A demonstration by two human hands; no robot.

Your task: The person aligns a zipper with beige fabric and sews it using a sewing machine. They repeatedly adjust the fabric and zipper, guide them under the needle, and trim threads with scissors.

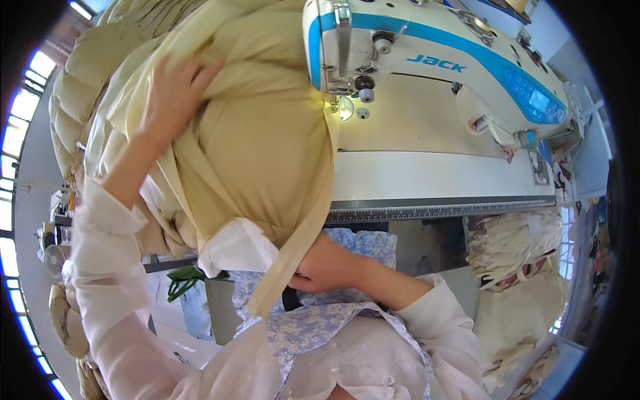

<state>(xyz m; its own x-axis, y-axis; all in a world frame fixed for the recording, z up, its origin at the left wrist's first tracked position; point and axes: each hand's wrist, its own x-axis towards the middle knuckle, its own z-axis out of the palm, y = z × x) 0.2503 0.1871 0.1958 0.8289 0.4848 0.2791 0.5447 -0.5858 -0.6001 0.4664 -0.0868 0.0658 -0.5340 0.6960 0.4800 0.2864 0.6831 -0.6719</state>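
A puffy beige padded garment piece lies bunched on the left of the sewing machine, its right edge running under the lit needle and presser foot. My left hand rests on the folds at the upper left, fingers apart and slightly blurred. Along the garment's near right side a long beige strip hangs down over the table's front edge. At that strip my right hand is closed, its fingertips partly hidden behind the cloth. White lining shows at the garment's lower corner.
A ruler strip runs along the table's front edge. More padded beige pieces are heaped at the far left. Bundled pale cloth pieces lie at the right. A blue floral apron covers my lap.
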